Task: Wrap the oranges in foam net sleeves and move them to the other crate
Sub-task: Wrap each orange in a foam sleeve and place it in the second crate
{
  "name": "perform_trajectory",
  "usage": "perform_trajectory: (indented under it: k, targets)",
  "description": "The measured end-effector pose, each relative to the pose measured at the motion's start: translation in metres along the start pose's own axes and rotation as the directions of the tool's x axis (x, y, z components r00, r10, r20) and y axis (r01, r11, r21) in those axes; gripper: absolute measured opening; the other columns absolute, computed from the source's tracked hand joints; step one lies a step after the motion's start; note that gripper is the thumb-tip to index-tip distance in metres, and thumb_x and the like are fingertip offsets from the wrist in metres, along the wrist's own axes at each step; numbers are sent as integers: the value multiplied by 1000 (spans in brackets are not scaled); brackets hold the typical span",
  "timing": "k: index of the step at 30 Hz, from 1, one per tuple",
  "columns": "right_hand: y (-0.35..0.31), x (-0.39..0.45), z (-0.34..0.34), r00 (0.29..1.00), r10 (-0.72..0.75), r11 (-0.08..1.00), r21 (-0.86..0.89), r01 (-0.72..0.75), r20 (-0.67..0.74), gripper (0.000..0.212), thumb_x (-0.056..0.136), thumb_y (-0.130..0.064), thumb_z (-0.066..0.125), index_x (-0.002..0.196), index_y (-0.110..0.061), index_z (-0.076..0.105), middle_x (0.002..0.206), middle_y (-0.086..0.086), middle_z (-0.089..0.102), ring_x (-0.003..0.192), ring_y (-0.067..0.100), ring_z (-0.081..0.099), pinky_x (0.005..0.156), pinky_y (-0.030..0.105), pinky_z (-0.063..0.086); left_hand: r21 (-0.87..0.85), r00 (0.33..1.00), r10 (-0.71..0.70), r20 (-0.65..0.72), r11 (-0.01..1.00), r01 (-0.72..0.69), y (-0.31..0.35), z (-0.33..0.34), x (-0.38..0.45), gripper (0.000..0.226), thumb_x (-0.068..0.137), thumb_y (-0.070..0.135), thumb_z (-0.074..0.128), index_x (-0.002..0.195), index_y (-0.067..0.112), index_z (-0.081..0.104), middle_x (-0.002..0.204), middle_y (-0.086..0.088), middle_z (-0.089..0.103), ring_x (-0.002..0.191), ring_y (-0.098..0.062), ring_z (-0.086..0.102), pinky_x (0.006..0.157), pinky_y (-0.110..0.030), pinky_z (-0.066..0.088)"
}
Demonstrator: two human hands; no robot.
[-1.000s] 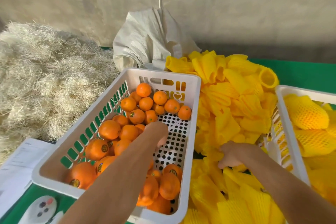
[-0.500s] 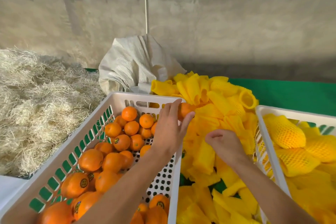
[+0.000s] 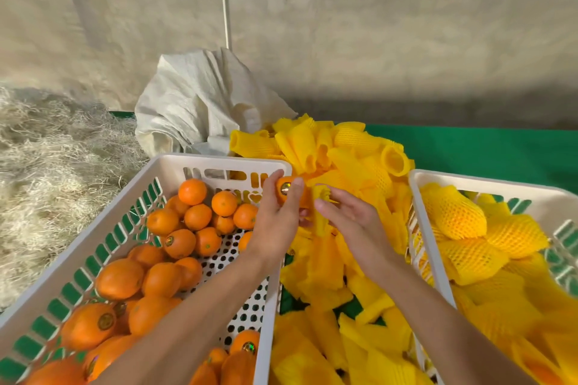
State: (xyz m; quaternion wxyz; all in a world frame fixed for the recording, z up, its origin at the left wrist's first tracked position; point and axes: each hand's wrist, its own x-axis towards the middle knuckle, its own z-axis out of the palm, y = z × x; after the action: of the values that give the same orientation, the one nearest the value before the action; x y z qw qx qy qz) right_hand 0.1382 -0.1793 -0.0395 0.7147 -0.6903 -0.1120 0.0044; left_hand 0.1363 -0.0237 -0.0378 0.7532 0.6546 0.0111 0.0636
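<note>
The orange point(image 3: 289, 194), lifted out of the left crate point(image 3: 219, 162) a second ago, is now gripped by the left hand point(image 3: 276, 222) beside the right hand point(image 3: 350, 222), by which a foam net sleeve point(image 3: 322, 209) has been picked up.

Sleeve pile point(image 3: 341, 166) lies between two crates point(image 3: 219, 162).
</note>
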Motion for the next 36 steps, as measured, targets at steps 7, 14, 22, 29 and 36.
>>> perform_trajectory:
  k: [7, 14, 22, 29, 36]
  targets:
    - [-2, 2, -4, 999, 35, 986, 165, -36, 7, 42, 80, -43, 79, 120, -30, 74, 124, -6, 73, 118, 14, 67, 97, 35, 56, -88, 976, -116, 183, 987, 134, 3, -10, 8, 115, 57, 58, 97, 152, 36, 36, 100, 2, 68, 82, -11, 68, 78, -33, 54]
    - [-3, 1, -2, 987, -131, 991, 27, 133, -89, 24, 87, -21, 71, 110, -16, 77, 113, -1, 76, 109, 11, 70, 89, 26, 56, 53, 977, -67, 204, 997, 58, 2, -10, 8, 112, 61, 45, 98, 148, 44, 29, 114, 1, 70, 88, -7, 71, 71, -23, 54]
    - [-17, -3, 4, 986, 114, 854, 518, -37, -118, 37, 84, -18, 72, 119, -7, 70, 118, 13, 74, 109, 25, 72, 85, 33, 61, 65, 995, -61, 81, 996, 56, 3, -10, 10, 80, 73, 30, 75, 142, 32, 33, 116, -1, 65, 88, -6, 73, 66, -19, 56]
    - [-26, -1, 8, 921, 389, 712, 644, -281, -28, 36, 81, -26, 77, 114, -15, 70, 115, 8, 76, 102, 26, 74, 70, 35, 63, -196, 911, -268, 314, 920, 338, 17, -12, 6, 40, 66, 12, 51, 106, 8, 55, 91, -12, 56, 73, -27, 54, 59, -33, 39]
    - [-11, 6, -8, 917, 391, 781, 557, -282, -84, 22, 95, -22, 67, 116, -17, 73, 111, 7, 77, 100, 27, 75, 74, 40, 63, -409, 788, -245, 564, 747, 525, 16, -8, -2, 39, 85, 20, 34, 95, 13, 71, 100, -8, 68, 91, -25, 66, 85, -38, 47]
